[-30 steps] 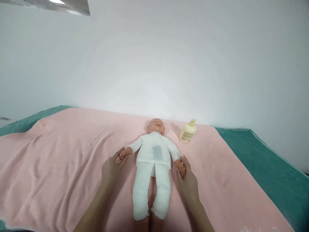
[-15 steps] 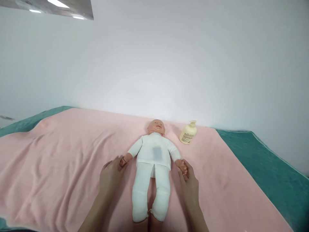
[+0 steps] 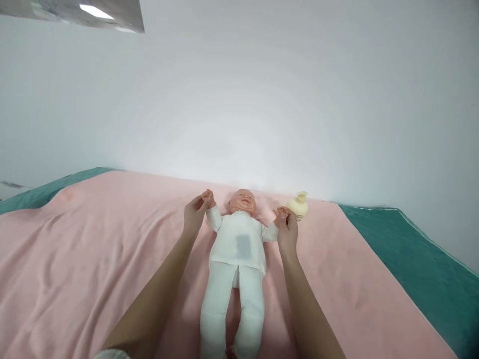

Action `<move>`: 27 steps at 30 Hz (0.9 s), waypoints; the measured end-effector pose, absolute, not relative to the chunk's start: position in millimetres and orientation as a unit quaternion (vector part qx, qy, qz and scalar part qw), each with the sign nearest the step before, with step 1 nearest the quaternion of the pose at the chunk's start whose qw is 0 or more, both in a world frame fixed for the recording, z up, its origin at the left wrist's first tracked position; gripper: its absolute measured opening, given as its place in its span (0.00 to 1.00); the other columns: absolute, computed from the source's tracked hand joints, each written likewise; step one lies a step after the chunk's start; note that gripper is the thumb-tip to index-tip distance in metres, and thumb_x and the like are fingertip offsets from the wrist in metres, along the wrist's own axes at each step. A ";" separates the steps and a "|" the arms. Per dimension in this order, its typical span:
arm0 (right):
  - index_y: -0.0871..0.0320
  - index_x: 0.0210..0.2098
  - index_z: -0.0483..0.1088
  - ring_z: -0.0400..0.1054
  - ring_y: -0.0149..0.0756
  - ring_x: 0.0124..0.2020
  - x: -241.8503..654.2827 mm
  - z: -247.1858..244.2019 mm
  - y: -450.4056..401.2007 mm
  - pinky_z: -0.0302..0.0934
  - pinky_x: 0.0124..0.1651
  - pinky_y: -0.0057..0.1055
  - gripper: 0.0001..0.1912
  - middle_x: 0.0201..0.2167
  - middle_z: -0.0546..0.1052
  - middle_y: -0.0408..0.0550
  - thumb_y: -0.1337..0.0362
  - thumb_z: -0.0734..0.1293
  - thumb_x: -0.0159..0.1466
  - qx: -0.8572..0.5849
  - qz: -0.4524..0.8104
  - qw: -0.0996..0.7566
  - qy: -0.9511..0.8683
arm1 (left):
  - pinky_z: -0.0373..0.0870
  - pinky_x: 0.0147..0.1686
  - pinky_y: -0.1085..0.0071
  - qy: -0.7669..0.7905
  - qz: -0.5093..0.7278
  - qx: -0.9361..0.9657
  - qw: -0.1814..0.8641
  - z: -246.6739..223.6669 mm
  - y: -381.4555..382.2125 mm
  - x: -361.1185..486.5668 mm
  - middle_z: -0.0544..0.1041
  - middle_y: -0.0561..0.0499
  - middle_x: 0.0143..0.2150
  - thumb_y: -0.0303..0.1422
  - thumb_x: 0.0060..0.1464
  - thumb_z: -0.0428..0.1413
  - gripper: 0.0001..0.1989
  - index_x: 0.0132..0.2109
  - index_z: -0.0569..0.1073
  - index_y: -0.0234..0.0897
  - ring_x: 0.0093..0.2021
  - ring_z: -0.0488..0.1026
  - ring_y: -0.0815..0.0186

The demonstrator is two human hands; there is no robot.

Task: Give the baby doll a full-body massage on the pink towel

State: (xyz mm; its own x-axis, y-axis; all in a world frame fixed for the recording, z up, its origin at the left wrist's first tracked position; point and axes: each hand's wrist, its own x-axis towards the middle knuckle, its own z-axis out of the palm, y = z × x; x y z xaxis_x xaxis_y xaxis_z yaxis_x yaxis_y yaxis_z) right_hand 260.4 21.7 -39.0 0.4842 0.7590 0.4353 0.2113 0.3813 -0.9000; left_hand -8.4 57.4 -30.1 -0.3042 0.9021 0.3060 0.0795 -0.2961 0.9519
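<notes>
yellow bottle (image 3: 299, 203) partly behind right hand (image 3: 288, 236)

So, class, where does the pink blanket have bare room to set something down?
Two stretches of the pink blanket are bare: the wrinkled one left of the left hand, and the smoother one between the right forearm and the green cover on the right. Crowded: around the doll and the right hand, which partly hides the yellow bottle.

No txt legible. Pale-yellow, rounded plastic pump bottle (image 3: 300, 205) nr far edge of pink, soft-cloth blanket (image 3: 355, 279) has dark printed lines. Print's too sm. to read & partly hidden behind R hand (image 3: 288, 235).
</notes>
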 end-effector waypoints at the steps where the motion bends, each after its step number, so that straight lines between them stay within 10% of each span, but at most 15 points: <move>1: 0.57 0.45 0.66 0.71 0.43 0.48 261.2 -40.9 33.4 0.64 0.53 0.45 0.22 0.47 0.73 0.55 0.47 0.60 0.62 -0.513 0.207 0.683 -0.477 | 0.69 0.40 0.68 0.494 0.636 0.488 0.336 -32.1 66.7 -3.4 0.80 0.45 0.39 0.48 0.50 0.57 0.21 0.39 0.77 0.33 0.43 0.75 0.57; 19: 0.58 0.27 0.74 0.75 0.46 0.34 290.4 -89.2 111.0 0.68 0.42 0.44 0.18 0.29 0.80 0.52 0.49 0.63 0.57 -0.613 0.269 0.546 -0.504 | 0.65 0.29 0.66 0.573 0.481 0.519 0.413 -84.6 132.1 7.5 0.78 0.41 0.28 0.57 0.49 0.51 0.30 0.31 0.77 0.30 0.30 0.74 0.58; 27: 0.60 0.38 0.73 0.74 0.44 0.40 284.0 -79.9 93.5 0.66 0.46 0.44 0.23 0.38 0.79 0.53 0.47 0.59 0.61 -0.608 0.240 0.560 -0.510 | 0.67 0.30 0.68 0.543 0.536 0.502 0.407 -73.9 115.7 11.3 0.78 0.42 0.33 0.59 0.52 0.49 0.33 0.37 0.75 0.30 0.33 0.73 0.60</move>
